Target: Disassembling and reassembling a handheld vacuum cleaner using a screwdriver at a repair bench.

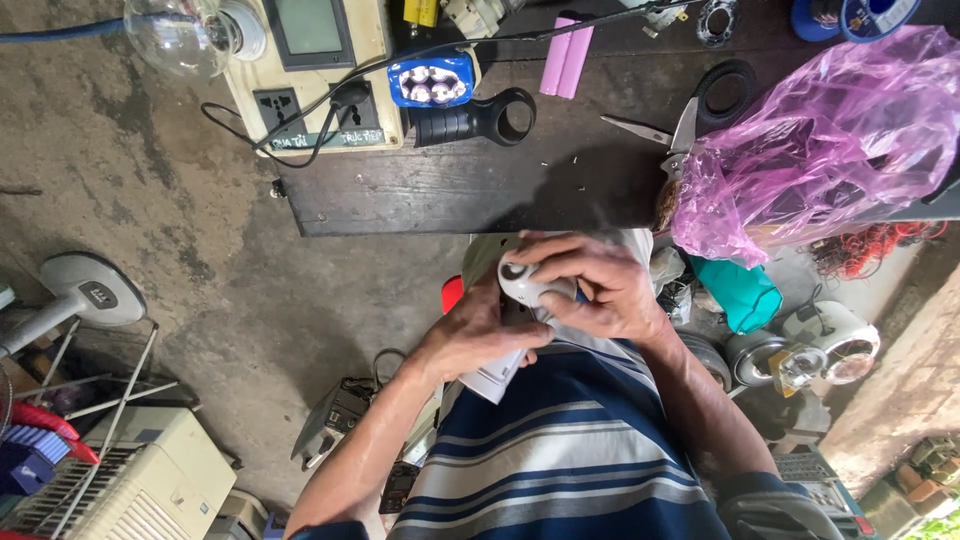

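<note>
A person in a blue-and-white striped shirt is gripping a small white plastic device with a round dark button in both hands, close against the body just below the edge of a dark wooden workbench. The right hand is wrapping over the top of the device, fingers curled tight around it, while the left hand is clasping it from underneath, thumb pressing toward the button. Beyond the hands, on the bench, a pair of black-handled steel scissors is lying beside a crumpled pink plastic bag sitting off to the right-hand side. A black tool handle with a ring end and a blue case holding white cells are resting farther away, next to a cream power-socket board with a black plug in it. A white fan base is standing on the concrete floor, well apart on the left-hand side.
</note>
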